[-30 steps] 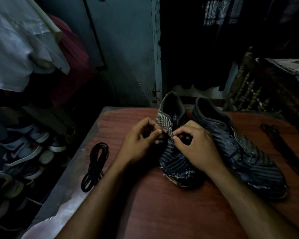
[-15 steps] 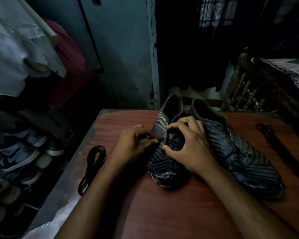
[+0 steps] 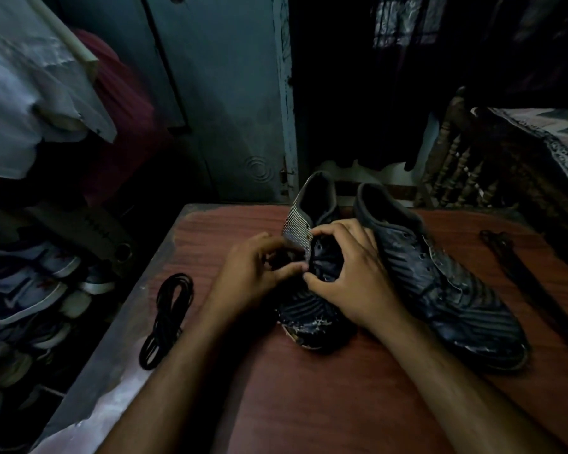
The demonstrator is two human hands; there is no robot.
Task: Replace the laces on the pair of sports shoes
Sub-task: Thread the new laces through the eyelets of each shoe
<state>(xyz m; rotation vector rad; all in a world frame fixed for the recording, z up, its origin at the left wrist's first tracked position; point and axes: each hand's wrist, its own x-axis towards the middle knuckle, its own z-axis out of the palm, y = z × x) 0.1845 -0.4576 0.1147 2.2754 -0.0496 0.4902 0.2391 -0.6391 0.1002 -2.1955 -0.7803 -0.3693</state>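
Two dark striped sports shoes stand side by side on the red-brown table, toes toward me. My right hand grips the left shoe over its tongue and lace area, thumb and fingers curled round the upper. My left hand is at that shoe's left side, fingers curled and pinching at the eyelet edge; in the dim light I cannot make out a lace between the fingertips. The right shoe lies untouched. A coiled black lace lies on the table left of my left forearm.
A dark strap-like strip, perhaps another lace, lies along the table's right side. Several shoes sit on a rack at the left. Clothes hang at upper left. A door and a wooden bed frame stand behind.
My right hand has shifted from pinching at the eyelets to clasping the left shoe's upper. The left shoe has turned and slid slightly toward my left hand. The coiled lace has not moved.
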